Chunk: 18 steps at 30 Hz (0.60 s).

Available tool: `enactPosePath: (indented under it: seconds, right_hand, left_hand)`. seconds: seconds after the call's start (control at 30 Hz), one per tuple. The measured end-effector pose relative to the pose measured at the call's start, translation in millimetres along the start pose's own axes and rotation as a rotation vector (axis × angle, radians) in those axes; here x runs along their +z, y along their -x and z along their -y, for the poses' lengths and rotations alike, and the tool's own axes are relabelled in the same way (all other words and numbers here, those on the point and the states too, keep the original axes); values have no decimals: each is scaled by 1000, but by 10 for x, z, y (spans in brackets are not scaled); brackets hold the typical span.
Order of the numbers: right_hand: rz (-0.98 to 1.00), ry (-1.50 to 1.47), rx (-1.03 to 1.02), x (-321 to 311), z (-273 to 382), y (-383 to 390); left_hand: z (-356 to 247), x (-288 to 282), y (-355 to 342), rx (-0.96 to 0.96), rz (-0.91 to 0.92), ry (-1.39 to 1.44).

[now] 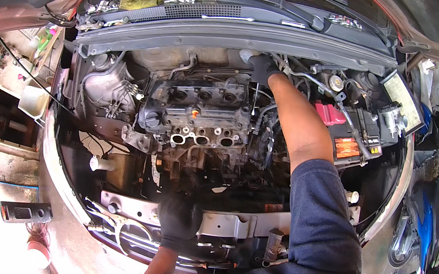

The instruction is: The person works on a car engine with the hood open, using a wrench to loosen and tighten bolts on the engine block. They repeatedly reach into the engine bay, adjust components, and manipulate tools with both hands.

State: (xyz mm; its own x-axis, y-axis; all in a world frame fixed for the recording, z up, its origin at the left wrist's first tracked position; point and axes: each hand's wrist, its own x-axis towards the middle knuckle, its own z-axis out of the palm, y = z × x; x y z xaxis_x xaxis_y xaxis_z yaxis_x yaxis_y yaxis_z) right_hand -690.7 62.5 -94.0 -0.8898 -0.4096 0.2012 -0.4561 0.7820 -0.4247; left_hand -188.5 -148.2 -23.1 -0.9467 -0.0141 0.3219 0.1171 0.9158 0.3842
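Slim, straight silver metal rod (pixel 256 93) is showing just below the black-gloved right hand (pixel 265 68), beside the right end of the black-topped metal engine (pixel 201 105) — probably light, stiff and a little slippery if oil is coating it, its upper end likely offering the best hold. The right hand's fingers are sitting curled (whether they are gripping the rod, I cannot tell), while the black-gloved left hand (pixel 179 219) is looking nearly closed at the grey metal crossbar (pixel 211 224) — whether it is holding anything, I cannot tell.
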Motion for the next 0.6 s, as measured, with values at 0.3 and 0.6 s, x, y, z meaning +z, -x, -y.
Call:
enactPosePath:
  seconds: [0.3,0.6]
  right_hand:
    - [-168,-70,127,301,72,-59]
    - [-386,-188,146,371,156,-271]
  left_hand:
    - [-174,-148,-224,-80,115,-30]
    - [220,427,-2121,164,-45,124]
